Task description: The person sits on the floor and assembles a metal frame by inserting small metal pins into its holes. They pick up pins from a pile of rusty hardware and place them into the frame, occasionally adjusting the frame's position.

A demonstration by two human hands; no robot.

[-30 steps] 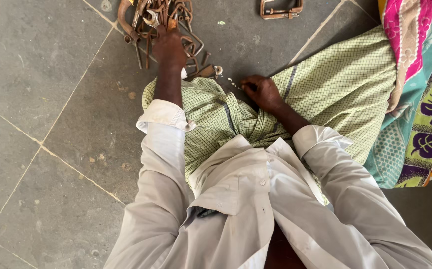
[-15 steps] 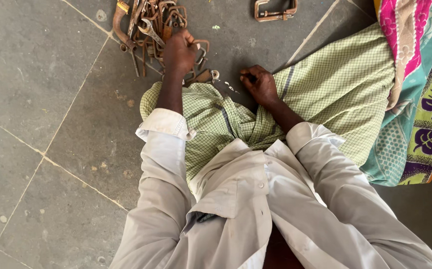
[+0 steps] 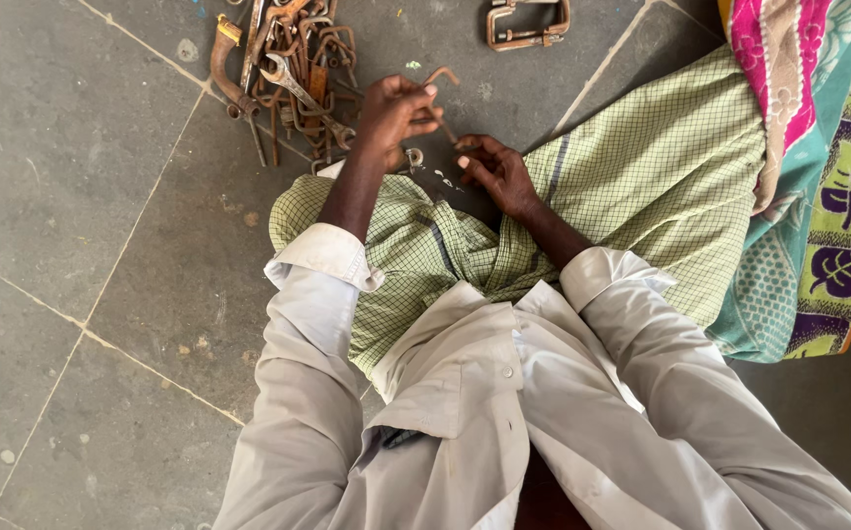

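- Pinching a bent rod (image 3: pixel 440 83) in my left hand (image 3: pixel 396 113), lifted just clear of the tool pile (image 3: pixel 283 74).
- My right hand (image 3: pixel 499 172) grips its lower end, beside a small ring (image 3: pixel 412 157); the pile looks largely unsorted.

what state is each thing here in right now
left hand: raised off the floor, grip shut on bent metal rod
bent metal rod: rusty, hooked at the top, held above the floor
right hand: low over the lap, fingers curled; what they pinch cannot be told
pile of tools: rusty, tangled, lying loose on the stone floor
clamp: lying flat on the floor, apart from the pile
checked cloth: spread over the lap, creased
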